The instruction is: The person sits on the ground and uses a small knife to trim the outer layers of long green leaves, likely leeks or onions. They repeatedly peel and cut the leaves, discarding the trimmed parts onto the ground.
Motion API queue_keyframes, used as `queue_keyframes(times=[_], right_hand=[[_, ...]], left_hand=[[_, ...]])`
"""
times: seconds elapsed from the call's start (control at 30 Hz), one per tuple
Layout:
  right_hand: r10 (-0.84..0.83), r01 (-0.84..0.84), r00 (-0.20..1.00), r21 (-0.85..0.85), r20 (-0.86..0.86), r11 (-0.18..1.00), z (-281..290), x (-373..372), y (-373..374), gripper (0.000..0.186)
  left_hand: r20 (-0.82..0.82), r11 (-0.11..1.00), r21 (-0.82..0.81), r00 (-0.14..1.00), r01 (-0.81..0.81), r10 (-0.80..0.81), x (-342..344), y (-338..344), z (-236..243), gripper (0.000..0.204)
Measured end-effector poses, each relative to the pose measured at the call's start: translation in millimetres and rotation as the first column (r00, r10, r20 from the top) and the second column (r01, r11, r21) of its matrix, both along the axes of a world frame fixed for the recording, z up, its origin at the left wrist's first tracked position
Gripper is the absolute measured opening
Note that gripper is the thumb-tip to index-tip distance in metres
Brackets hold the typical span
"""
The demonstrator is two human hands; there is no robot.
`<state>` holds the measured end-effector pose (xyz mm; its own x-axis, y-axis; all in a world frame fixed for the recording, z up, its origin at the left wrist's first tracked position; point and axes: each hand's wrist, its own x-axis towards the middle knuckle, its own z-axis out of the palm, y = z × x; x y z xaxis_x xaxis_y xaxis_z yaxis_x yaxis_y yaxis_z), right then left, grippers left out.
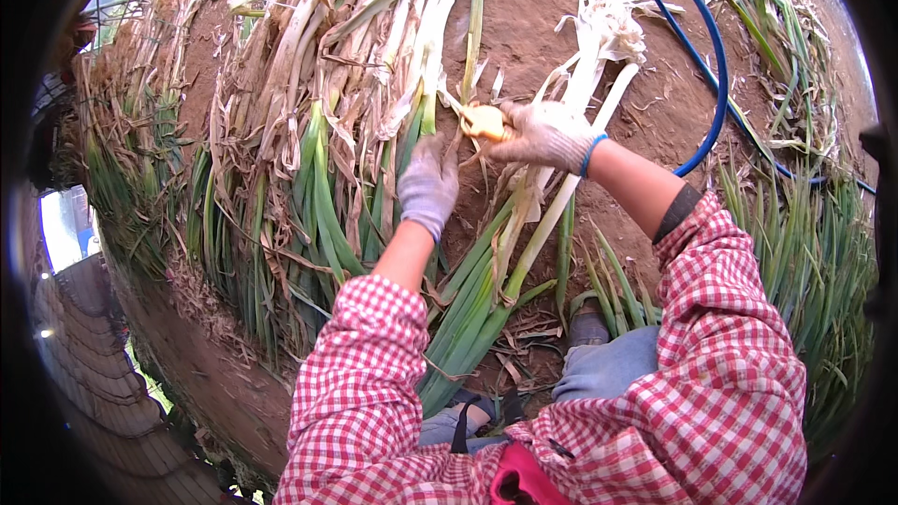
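Observation:
My right hand (544, 136), in a dirty whitish work glove with a blue cuff, is closed around a small yellow hand tool (485, 122). Its exact kind is unclear. Close to its left is my left hand (428, 185), also gloved, with fingers curled at the lower end of a white green-onion stalk (435, 47); what they grip is hidden. Beneath my right hand lies a bunch of peeled long green onions (585, 79), white stalks pointing away and green leaves toward me. Shredded pale skin (613, 26) covers the bunch's far end.
Unpeeled green onions with dry brown leaves (281, 122) lie in a thick row on the left. A blue hose (718, 65) loops over the brown soil (524, 9). More green onions (795, 234) line the right side. My knee (603, 369) is close below.

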<state>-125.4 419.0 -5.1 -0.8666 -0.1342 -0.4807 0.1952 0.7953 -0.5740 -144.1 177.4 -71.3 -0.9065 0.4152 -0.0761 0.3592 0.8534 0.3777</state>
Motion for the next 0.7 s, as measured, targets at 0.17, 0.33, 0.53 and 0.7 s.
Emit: queue_keyframes(times=[0.17,0.33,0.53,0.7], right_hand=[[-0.169,0.166,0.983,-0.057,-0.066,0.985,-12,-43,19,0.066],[-0.288,0.284,0.951,-0.045,-0.117,0.958,-36,-90,39,0.065],[-0.435,0.444,0.892,0.058,-0.127,0.894,-40,-130,56,0.064],[-0.286,0.289,0.956,0.041,-0.064,0.957,-32,-86,39,0.074]], left_hand=[[0.215,0.941,-0.338,0.970,-0.033,0.112,-63,11,-3,0.068],[0.264,0.890,-0.450,0.940,-0.077,0.215,-67,38,14,0.077],[0.348,0.820,-0.570,0.888,-0.054,0.301,-84,47,16,0.076],[0.386,0.824,-0.567,0.882,-0.004,0.270,-73,43,20,0.070]])
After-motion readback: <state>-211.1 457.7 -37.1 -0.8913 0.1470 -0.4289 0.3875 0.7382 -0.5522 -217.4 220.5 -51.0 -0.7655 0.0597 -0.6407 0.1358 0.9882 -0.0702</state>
